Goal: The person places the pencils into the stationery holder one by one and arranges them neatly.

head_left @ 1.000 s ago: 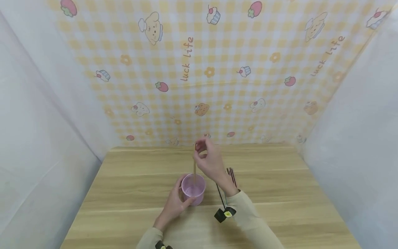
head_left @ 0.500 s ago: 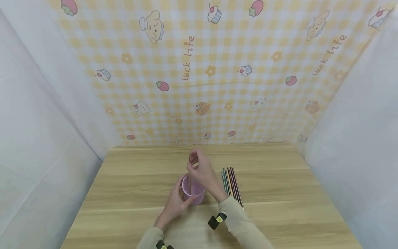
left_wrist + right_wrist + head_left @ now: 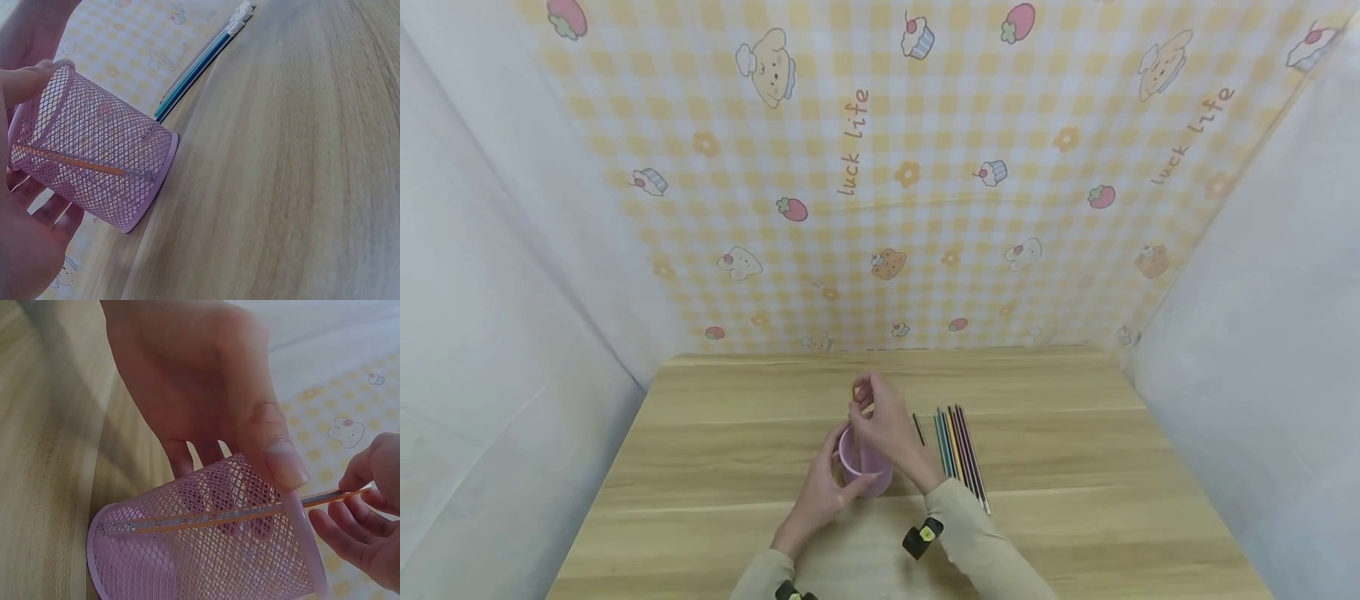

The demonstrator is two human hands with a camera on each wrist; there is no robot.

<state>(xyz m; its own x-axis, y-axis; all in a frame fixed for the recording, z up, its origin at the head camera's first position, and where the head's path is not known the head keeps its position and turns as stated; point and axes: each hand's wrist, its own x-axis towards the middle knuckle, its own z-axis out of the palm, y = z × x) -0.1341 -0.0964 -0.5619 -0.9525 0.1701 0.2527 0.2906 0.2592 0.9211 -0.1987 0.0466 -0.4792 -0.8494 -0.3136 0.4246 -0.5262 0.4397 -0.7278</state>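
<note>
In the head view my left hand grips a pink mesh pencil cup, which stands upright on the wooden table, with thumb and fingers around its sides. My right hand is over the cup's mouth and pinches the upper end of an orange pencil. Most of that pencil slants down inside the cup, seen through the mesh, its lower end close to the base. The right wrist view shows my left thumb at the rim and the pencil's top between my right fingers.
Several pencils lie side by side on the table, right of the cup. A single dark pencil lies nearer the cup, partly hidden by the right arm. Behind stands a yellow checked backdrop; white side walls flank the table.
My right hand has come down and slightly left, lowering the orange pencil deeper into the cup. The left hand and cup stay put. More of the pencils beside the right arm now show.
</note>
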